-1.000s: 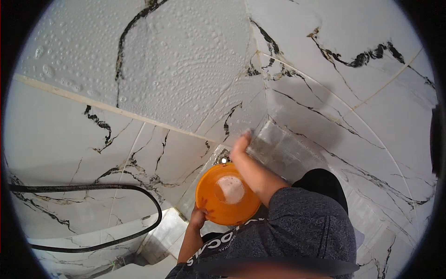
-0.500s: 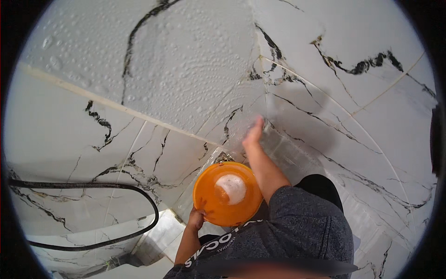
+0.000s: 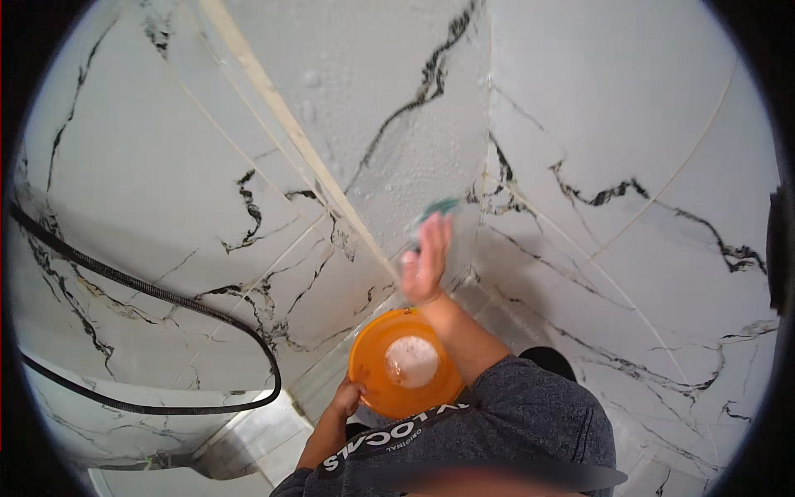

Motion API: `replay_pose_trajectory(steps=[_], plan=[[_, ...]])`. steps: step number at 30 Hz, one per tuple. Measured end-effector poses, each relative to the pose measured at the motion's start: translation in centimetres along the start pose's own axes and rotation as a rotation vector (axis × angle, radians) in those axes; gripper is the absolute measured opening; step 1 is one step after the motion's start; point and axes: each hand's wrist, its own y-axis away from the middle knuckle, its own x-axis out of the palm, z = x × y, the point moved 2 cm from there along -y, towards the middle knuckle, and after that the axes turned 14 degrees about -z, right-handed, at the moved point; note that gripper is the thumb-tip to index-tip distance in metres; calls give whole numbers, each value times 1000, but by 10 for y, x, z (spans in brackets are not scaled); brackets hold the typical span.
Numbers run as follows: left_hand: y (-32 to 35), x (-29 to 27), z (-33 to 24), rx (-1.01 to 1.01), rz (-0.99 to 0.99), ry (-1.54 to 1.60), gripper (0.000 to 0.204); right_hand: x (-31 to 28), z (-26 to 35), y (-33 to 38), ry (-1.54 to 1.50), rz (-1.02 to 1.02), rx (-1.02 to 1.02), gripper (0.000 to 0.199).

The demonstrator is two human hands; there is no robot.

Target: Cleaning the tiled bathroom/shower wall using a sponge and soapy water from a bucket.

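Note:
My left hand (image 3: 348, 396) grips the left rim of a round orange basin (image 3: 364, 352), which I hold close to my body. White suds (image 3: 412, 361) lie on the liquid inside it. Above the far side of the basin, my right hand (image 3: 427, 261) reaches forward, slightly smeared by motion. At its fingertips is a green scouring pad (image 3: 440, 207), partly hidden behind the fingers and against the soapy wall panel (image 3: 381, 178). Foam and bubbles coat that white panel, which carries black veining.
A black flexible hose (image 3: 149, 286) loops along the left side. White, black-veined tiles (image 3: 613, 224) cover the right wall, which meets the soapy panel at a corner. A pale trim strip (image 3: 290, 124) borders the panel's left edge. Grey floor tiles (image 3: 265, 431) show at lower left.
My view has turned, so the wall strip now stands steeper. My right hand has shifted a little left and lower in the view, and the green pad is now visible. The left hand still holds the basin.

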Motion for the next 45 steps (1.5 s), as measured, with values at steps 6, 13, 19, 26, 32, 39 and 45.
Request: replay_pose_trajectory(steps=[6,13,19,26,32,39,45], plan=[[-12,0,11,58,69,67,67,-33,29,46,-451,696,-462,24],[20,38,-16,56,184,74,55,-119,-21,182,238,1887,-180,20],[11,49,-17,75,179,-11,45,-139,-9,168,209,1096,1363,26],[22,59,-30,-25,376,170,53,-68,3,-27,159,914,407,23],[106,71,-81,-67,257,-62,50,-26,90,-318,278,259,-277,48],[234,97,-188,-36,233,-358,51,41,114,-465,968,334,-897,30],[271,84,-204,-103,280,-136,46,-136,150,-485,1416,208,-798,47]])
